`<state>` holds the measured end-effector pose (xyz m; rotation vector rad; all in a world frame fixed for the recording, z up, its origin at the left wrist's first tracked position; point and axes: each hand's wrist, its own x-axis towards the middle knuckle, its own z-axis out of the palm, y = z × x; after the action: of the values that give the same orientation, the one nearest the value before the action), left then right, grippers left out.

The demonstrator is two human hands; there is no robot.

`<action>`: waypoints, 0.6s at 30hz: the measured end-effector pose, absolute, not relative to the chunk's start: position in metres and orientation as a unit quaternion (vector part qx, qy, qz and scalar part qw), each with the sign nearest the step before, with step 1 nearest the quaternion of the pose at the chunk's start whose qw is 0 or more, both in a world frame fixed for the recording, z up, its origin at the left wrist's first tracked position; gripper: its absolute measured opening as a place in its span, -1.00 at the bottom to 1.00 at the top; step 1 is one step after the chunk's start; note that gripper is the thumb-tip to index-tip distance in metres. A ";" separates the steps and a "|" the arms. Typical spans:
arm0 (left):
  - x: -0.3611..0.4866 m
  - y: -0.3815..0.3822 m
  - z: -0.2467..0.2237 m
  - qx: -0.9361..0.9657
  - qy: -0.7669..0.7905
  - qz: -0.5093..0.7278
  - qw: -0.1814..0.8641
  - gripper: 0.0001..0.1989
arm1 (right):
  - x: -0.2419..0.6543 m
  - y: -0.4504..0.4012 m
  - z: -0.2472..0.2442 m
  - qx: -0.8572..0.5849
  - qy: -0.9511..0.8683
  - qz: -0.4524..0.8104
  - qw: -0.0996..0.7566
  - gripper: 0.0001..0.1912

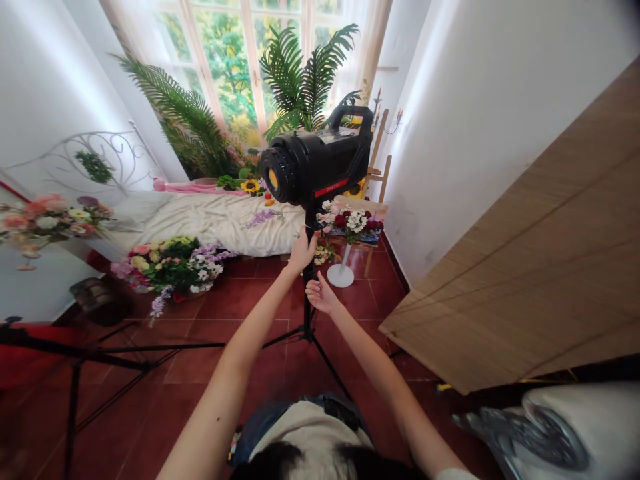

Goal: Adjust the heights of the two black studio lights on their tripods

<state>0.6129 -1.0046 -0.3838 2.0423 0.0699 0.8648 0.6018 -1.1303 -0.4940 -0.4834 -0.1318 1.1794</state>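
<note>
A black studio light [320, 160] with a top handle and a round yellow-centred front sits on a black light stand [308, 310] before me. The lamp's front points to the left. Just under the lamp head, my left hand [303, 251] is wrapped round the upper pole of the stand. Lower down, my right hand [321, 293] has its fingers curled at the pole, by what looks like a dark clamp knob. Its fingers partly cover that spot, so the knob's shape is hard to make out. The stand's legs spread on the red tiled floor.
Behind the light stands a bed with a cream blanket [225, 227]. A flower arrangement [173, 267] is on the left, a flower pedestal [341, 275] on the right. Another black tripod [145, 365] lies across the left floor. A wooden panel [540, 240] leans at right.
</note>
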 end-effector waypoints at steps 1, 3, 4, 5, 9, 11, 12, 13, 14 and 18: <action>0.613 -1.005 -0.385 0.823 0.028 0.351 0.445 -0.62 | 0.602 -1.131 -0.494 -0.213 -0.057 0.554 0.802 -0.53; 0.614 -1.005 -0.387 0.820 0.029 0.354 0.448 -0.62 | 0.602 -1.132 -0.493 -0.207 -0.050 0.564 0.798 -0.55; 0.615 -1.005 -0.387 0.819 0.029 0.354 0.451 -0.62 | 0.602 -1.132 -0.494 -0.212 -0.043 0.562 0.798 -0.56; 0.615 -1.006 -0.388 0.817 0.029 0.354 0.454 -0.61 | 0.602 -1.131 -0.494 -0.219 -0.037 0.555 0.802 -0.55; 0.615 -1.006 -0.389 0.813 0.030 0.352 0.462 -0.60 | 0.597 -1.122 -0.498 -0.257 -0.044 0.492 0.831 -0.51; 0.614 -1.006 -0.389 0.812 0.031 0.354 0.464 -0.60 | 0.594 -1.117 -0.500 -0.318 -0.076 0.453 0.830 -0.50; 0.614 -1.006 -0.389 0.811 0.030 0.355 0.464 -0.60 | 0.594 -1.116 -0.500 -0.378 -0.099 0.423 0.817 -0.51; 0.613 -1.006 -0.388 0.810 0.029 0.355 0.466 -0.60 | 0.594 -1.116 -0.501 -0.450 -0.122 0.387 0.796 -0.51; 0.613 -1.006 -0.387 0.809 0.027 0.355 0.468 -0.60 | 0.594 -1.118 -0.502 -0.515 -0.141 0.349 0.770 -0.53; 0.613 -1.007 -0.384 0.807 0.026 0.360 0.467 -0.61 | 0.603 -1.138 -0.502 -0.709 -0.216 0.178 0.647 -0.73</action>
<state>0.6129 -1.0066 -0.3837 1.9813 0.0635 0.8845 0.6027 -1.1381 -0.5016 -1.6121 -0.4920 0.4050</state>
